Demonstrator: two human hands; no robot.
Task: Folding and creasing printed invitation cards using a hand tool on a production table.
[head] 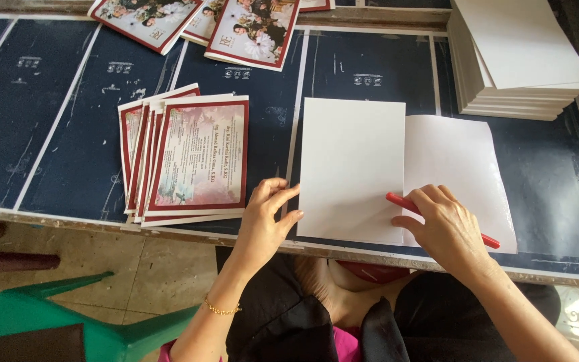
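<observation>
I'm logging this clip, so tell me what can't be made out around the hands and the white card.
Head view only:
- Red stick: its middle is hidden under the right hand.
- White folded card: printed side faces down.
- White stack: top cut off by the frame edge.
- Left hand: palm hidden.

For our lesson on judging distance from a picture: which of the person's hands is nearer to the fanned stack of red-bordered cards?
Left. The left hand rests just right of the red-bordered cards, at the folded white sheet; the right hand presses a red stick farther right.
</observation>
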